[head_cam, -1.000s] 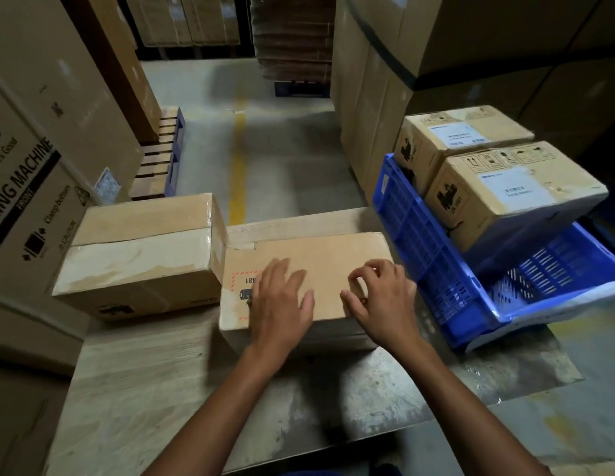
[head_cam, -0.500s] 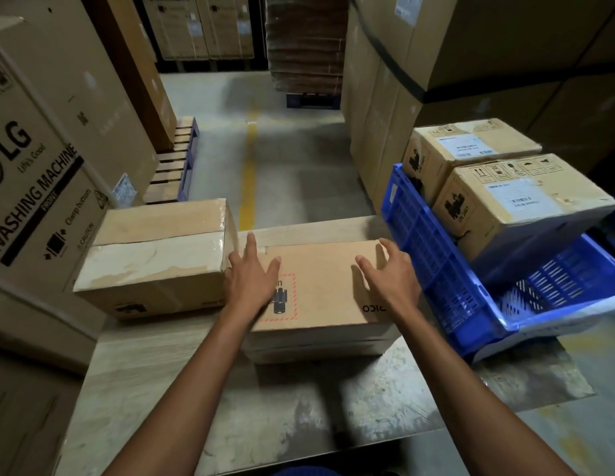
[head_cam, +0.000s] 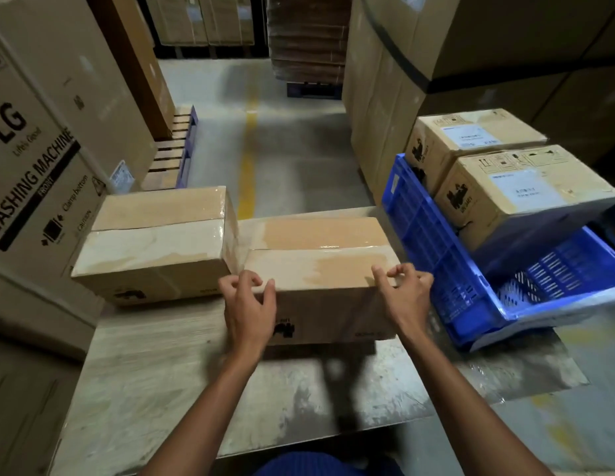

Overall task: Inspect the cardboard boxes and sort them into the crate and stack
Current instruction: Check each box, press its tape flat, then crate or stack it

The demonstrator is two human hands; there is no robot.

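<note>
Since half a second earlier, the middle box (head_cam: 319,269) had been rolled toward the person, so its taped seam faced up and the side with a black printed mark faced near. Both hands had left its top face for the near upper corners. The left hand (head_cam: 249,310) curled its fingers round the near-left corner, thumb on the top edge. The right hand (head_cam: 403,297) pinched the near-right corner the same way.

The box sat flat on the table (head_cam: 161,372), middle to far, just beside the left box (head_cam: 155,245); whether they touched I could not tell.

As for progress, two labelled boxes (head_cam: 525,190) already leaned in the far part of the blue crate (head_cam: 419,235), and the left box probably began the stack (a guess from where it lay). The middle box looked still under inspection and unsorted, and no other box waited on the table.

On the left stood a washing machine carton (head_cam: 31,166), with a pallet (head_cam: 175,149) beyond it. To the right, the crate's tall wall rose close to the right hand, so the box would need lifting over it. The crate's near part looked free.
</note>
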